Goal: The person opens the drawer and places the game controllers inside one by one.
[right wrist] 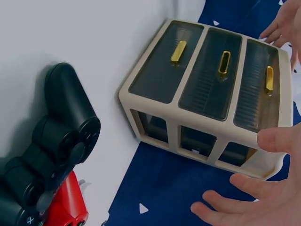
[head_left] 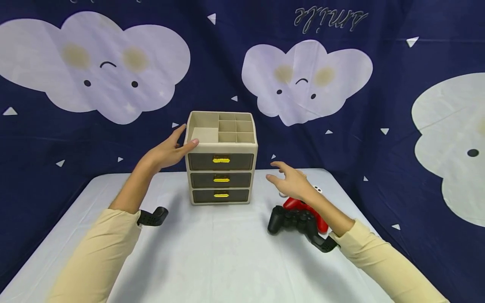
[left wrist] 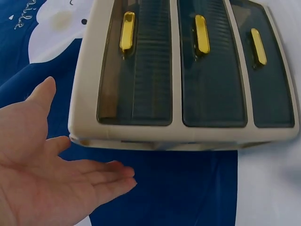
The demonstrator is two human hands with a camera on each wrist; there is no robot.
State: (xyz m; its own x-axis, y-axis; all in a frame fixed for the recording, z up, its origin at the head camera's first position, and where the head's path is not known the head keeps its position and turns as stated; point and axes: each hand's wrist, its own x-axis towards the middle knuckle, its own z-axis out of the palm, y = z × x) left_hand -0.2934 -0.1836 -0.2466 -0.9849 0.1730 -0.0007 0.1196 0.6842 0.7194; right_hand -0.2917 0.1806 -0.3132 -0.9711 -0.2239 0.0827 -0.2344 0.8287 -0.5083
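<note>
A cream desktop organizer stands on the table, with three dark see-through drawers, yellow handles and a divided open top. All three drawers are closed. My left hand is at its upper left side, fingers spread, the thumb overlapping the top rim in the head view. In the left wrist view the same hand shows a bare palm next to the organizer's corner. Right of the organizer, my right hand hovers with loosely spread fingers and nothing in it. The right wrist view shows its fingertips close to the organizer's side.
A black game controller lies under my right forearm, overlapping a red controller. A small white object is partly hidden behind that forearm. Dark blue cloth with clouds hangs behind the white table.
</note>
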